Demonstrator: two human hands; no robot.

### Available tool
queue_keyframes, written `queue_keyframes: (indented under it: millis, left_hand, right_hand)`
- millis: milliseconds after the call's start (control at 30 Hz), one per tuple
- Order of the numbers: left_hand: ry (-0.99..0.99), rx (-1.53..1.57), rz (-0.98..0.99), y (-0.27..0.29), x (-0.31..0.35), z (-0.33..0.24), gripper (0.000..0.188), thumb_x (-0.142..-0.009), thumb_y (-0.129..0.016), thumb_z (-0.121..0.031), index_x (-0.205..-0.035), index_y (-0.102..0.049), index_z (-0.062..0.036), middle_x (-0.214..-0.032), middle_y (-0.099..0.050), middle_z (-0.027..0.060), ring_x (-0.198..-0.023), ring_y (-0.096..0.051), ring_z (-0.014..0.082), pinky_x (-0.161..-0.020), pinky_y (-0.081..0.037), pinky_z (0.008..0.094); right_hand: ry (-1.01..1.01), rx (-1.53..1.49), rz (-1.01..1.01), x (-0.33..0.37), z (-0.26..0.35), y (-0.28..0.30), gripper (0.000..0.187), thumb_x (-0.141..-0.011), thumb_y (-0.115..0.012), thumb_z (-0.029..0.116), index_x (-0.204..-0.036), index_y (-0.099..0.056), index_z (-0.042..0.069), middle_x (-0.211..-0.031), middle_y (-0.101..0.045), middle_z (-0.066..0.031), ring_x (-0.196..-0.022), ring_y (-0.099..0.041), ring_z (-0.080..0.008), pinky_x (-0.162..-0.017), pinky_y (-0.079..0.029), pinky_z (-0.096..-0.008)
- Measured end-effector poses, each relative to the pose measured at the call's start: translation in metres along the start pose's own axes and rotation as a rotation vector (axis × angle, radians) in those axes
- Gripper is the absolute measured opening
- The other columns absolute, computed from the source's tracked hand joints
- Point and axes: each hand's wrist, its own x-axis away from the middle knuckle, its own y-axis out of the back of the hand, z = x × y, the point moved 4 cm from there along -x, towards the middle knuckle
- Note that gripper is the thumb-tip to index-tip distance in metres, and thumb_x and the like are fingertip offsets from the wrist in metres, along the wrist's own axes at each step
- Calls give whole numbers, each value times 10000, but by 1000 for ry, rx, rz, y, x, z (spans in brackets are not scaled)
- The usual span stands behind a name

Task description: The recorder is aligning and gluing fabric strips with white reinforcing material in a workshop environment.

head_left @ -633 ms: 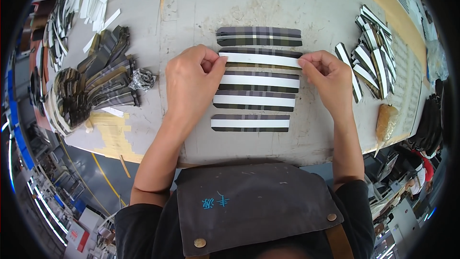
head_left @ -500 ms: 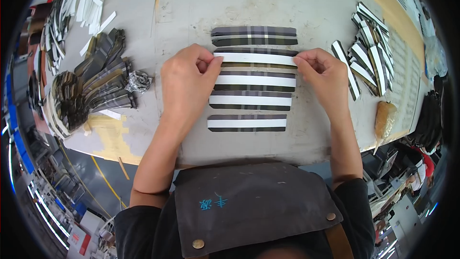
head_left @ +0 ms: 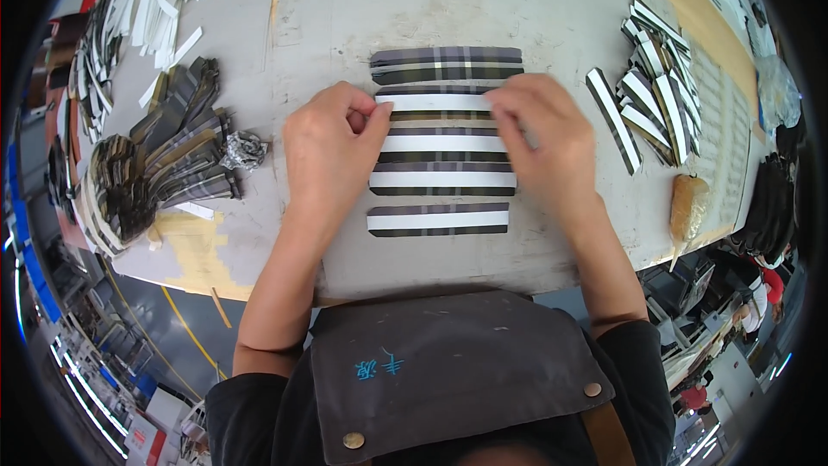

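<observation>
My left hand [head_left: 330,143] pinches the left end of a white strip [head_left: 435,102], its thumb resting on top. This strip lies lengthwise along a dark plaid fabric piece [head_left: 438,117]. Over the right part of the same strip is my right hand [head_left: 554,143], its fingers bent and blurred by motion, touching or just above it. Nearer me, several plaid pieces with white strips [head_left: 448,143] lie in a row, their right ends partly behind my right hand. Beyond the pinched strip sits plaid fabric [head_left: 447,59] with no white strip on it.
A bundle of plaid pieces [head_left: 185,143] and loose white strips [head_left: 159,9] lie on the left, beside a crumpled silvery ball [head_left: 244,150]. On the right are a pile of striped pieces [head_left: 660,87], a single striped piece [head_left: 613,119] and a tan wrapped lump [head_left: 688,207].
My right hand has left the strip's right end and moved left along it. My left hand keeps its place at the left end. The whole view has shifted slightly.
</observation>
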Motion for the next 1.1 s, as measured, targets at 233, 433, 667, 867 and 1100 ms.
queue_keyframes:
  millis: [233,433,667,867,1100]
  left_hand:
    - [4,86,-45,14,5,0,78,-787,-716,-45,-821,-657,-6,-712,-635,87,-584,-600,193,-555,-476,329]
    - [-640,-183,-19,-2,38,-15,277,-782,-686,-4,-1055,-639,9,-1128,-632,134,-1033,-603,291,-851,-484,403]
    - [-624,-346,87,-16,47,-17,403,-779,-667,-4,-1171,-594,53,-1312,-557,166,-1230,-513,335,-957,-438,435]
    - [-633,-390,41,-11,47,-25,413,-769,-677,-16,-1166,-591,58,-1275,-573,161,-1161,-539,332,-943,-444,441]
    - [-596,-268,-144,29,-10,-1,261,-751,-627,36,-1009,-654,12,-1011,-657,169,-937,-606,354,-828,-482,434]
  right_hand:
    - [337,56,177,15,22,-29,338,-652,-660,-71,-986,-680,-18,-1081,-653,-91,-1013,-599,-268,-875,-525,-345]
    - [337,139,177,23,22,-32,384,-664,-652,-47,-1047,-668,-15,-1159,-637,-83,-1081,-583,-250,-910,-507,-355]
    - [261,200,170,35,8,-17,412,-721,-639,-39,-1131,-644,-7,-1277,-592,-93,-1228,-525,-276,-975,-476,-390]
    - [238,195,227,34,11,-15,411,-761,-629,-34,-1172,-630,-6,-1291,-590,-85,-1242,-515,-284,-995,-463,-403]
    - [242,208,231,33,11,-9,358,-813,-598,-41,-1167,-630,-9,-1276,-595,-107,-1130,-556,-336,-968,-476,-397]
